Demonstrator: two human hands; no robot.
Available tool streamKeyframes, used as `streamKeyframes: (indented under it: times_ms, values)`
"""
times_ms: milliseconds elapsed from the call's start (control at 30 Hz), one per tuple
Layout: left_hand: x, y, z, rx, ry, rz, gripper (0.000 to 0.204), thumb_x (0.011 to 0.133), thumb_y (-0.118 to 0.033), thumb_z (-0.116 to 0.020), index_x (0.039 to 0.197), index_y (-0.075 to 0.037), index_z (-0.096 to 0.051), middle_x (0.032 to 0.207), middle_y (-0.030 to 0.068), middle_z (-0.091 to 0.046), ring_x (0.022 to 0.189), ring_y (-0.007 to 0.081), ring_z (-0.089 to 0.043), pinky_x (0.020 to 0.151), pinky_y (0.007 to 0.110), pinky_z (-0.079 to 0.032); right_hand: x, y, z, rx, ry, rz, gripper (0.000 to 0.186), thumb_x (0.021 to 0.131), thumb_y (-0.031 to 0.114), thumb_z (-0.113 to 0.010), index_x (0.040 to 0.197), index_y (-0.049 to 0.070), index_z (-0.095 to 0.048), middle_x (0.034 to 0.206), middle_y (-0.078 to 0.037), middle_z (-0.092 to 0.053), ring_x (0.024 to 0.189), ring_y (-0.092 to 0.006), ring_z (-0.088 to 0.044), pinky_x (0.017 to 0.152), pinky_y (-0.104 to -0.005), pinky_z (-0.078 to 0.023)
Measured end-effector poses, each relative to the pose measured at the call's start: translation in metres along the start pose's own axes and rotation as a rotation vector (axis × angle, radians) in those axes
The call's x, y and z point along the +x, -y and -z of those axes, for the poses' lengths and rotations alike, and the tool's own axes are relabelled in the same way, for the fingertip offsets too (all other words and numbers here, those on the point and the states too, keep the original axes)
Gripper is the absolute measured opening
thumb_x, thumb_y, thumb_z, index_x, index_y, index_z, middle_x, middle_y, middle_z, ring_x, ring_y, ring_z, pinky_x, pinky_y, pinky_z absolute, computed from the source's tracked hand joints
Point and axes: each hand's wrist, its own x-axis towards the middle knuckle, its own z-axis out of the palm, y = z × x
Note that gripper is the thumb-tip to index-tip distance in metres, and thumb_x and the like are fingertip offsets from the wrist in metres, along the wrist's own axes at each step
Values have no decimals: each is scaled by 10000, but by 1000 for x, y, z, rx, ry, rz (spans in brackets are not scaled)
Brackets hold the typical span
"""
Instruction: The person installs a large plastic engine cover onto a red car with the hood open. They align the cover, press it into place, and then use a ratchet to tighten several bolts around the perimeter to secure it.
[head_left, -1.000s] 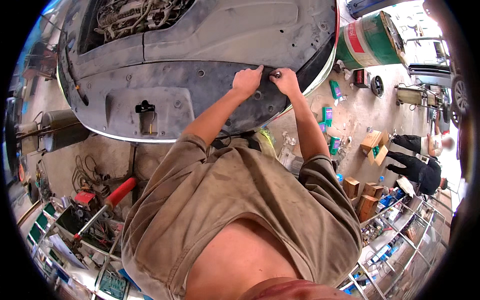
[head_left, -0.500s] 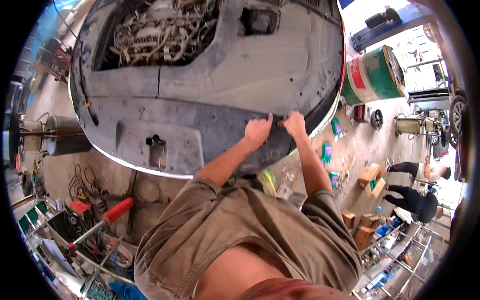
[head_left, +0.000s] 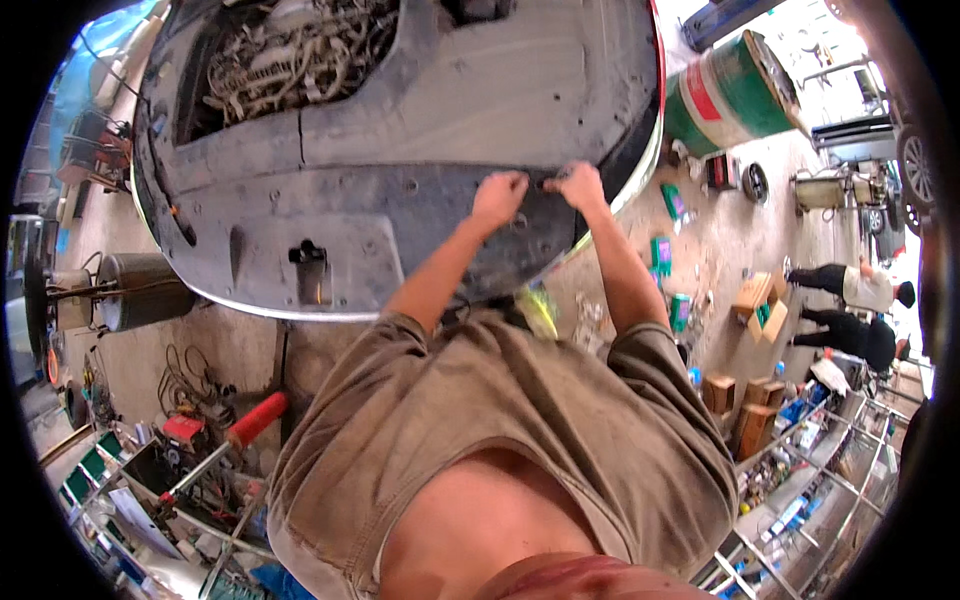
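Observation:
Raised in front of me is a car's underside, with a dark plastic undertray [head_left: 330, 190] covering its front end. Both arms reach up to the tray's seam at the right. My left hand [head_left: 498, 200] is closed at that seam, fingertips pinched together; what they hold, if anything, is too small to make out. Just to its right, my right hand [head_left: 582, 187] is curled with thumb and fingers against the tray edge, beside a small dark spot I cannot identify. Small round fastener holes dot the panel around both hands. An engine [head_left: 290, 55] shows through the opening at upper left.
A green, white and red drum [head_left: 735, 95] stands at right, near green packages [head_left: 662, 255] on the floor. Open cardboard boxes [head_left: 762, 305] and two people [head_left: 850, 335] are farther right. Metal-framed racks flank me; a red-padded bar [head_left: 257, 420] sticks out at lower left.
My view has shifted, so the car sits higher in it. My left hand's raised finger has curled in. Both hands stay at the seam, and my right hand's grip looks much the same.

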Motion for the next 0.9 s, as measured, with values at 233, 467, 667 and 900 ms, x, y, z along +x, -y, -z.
streamKeyframes:
  times_ms: [233, 467, 667, 900]
  values:
    - [-39, 2, 16, -849, 200, 515, 250, 981, -209, -496, 1113, -45, -631, 611, -38, -455, 462, 55, -373, 400, 238, -288, -58, -9, 43, 1114, -2, -515, 343, 863, 396, -696, 754, 105, -549, 532, 41, -399, 404, -73, -343, 401, -250, -260]
    - [-53, -17, -13, -1406, 392, 714, 311, 910, -138, -400, 1149, -55, -580, 740, 43, -555, 616, 168, -529, 528, 302, -441, -115, 1, 55, 1391, -84, -414, 286, 925, 277, -606, 727, 97, -505, 532, 17, -382, 406, -92, -331, 399, -251, -254]
    - [-63, -10, -23, -1738, 326, 813, 355, 915, -143, -323, 1148, -15, -557, 1000, 132, -633, 950, 299, -608, 864, 439, -501, -148, 33, 34, 656, 59, 86, 179, 813, 119, -712, 953, 11, -687, 801, -52, -680, 716, -147, -618, 669, -288, -494]
    - [-74, -17, -16, -1844, 323, 704, 336, 924, -160, -293, 1153, -32, -502, 1043, 149, -614, 999, 307, -579, 932, 461, -459, -156, 57, 19, 527, 58, 219, 263, 746, 115, -731, 1003, 71, -697, 950, -118, -680, 818, -317, -662, 728, -350, -527]
